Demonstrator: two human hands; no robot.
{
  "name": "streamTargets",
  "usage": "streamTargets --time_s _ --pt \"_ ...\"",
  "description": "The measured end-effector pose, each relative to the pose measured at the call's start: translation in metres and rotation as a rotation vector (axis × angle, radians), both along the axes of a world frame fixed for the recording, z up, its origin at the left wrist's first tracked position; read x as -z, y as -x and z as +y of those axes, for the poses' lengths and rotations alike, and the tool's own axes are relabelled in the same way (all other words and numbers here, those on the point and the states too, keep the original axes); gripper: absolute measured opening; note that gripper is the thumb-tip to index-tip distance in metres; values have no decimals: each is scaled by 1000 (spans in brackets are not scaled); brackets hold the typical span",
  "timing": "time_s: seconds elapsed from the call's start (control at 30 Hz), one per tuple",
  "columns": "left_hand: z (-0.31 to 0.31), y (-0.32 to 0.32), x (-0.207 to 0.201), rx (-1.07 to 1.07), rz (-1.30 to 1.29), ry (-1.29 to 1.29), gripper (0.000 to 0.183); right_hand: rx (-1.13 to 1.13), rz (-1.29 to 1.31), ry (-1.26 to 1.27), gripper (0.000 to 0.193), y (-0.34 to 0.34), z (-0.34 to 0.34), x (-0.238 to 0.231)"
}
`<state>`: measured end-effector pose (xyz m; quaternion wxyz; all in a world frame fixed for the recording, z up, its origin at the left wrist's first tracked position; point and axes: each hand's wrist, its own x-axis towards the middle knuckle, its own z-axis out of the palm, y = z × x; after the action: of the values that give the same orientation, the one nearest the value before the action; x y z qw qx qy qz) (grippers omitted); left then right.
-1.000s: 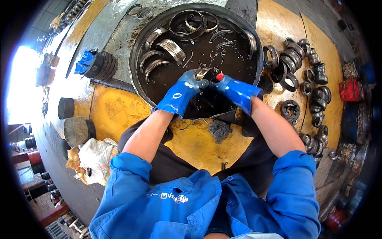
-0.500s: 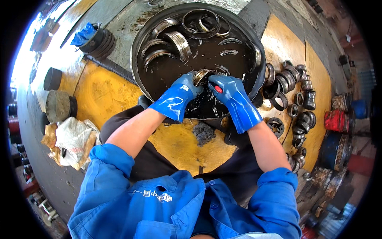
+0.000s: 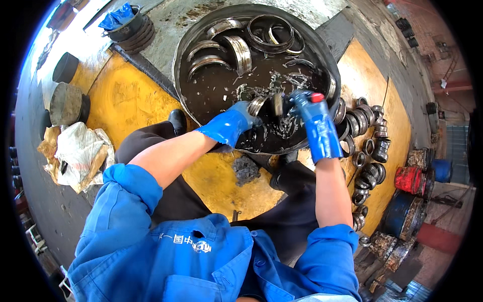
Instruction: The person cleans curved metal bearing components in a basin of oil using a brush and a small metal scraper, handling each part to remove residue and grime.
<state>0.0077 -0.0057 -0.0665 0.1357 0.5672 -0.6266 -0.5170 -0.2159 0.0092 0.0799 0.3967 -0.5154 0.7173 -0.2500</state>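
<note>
Both my hands wear long blue rubber gloves and work over a wide round tub (image 3: 176, 75) of dark liquid. My left hand (image 3: 240, 117) grips a shiny grooved metal ring (image 3: 256, 105) just above the liquid. To its right, my right hand (image 3: 308, 104) is closed and smeared by motion. It holds what looks like a brush (image 3: 278, 104), with a red end (image 3: 317, 97) showing at the glove and a blurred head toward the ring. Splashes rise around it. Beyond lie curved metal ring pieces (image 3: 238, 54) and full rings (image 3: 270, 33), partly in the liquid.
Several metal rings (image 3: 370, 116) lie in rows right of the tub on a yellow board. At left are a white sack (image 3: 80, 156), a grey cylinder (image 3: 68, 103) and a black bucket (image 3: 126, 29) with blue gloves. A dark wad (image 3: 245, 170) lies between my feet.
My right hand has lifted and moved right, away from the ring, with the brush. The left hand keeps hold of the ring. Fresh splashes stir the liquid, and the view has shifted slightly.
</note>
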Motion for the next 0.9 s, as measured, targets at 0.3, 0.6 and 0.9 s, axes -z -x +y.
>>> streamTargets --time_s 0.3,0.6,0.9 --pt "-4 23 -32 44 -209 -85 52 129 173 253 43 28 -14 6" --pt "5 28 -23 -4 17 -27 62 -324 561 331 25 -10 21 -33" --pt "15 0 -52 -119 769 -734 29 -337 350 148 29 -22 6 -52"
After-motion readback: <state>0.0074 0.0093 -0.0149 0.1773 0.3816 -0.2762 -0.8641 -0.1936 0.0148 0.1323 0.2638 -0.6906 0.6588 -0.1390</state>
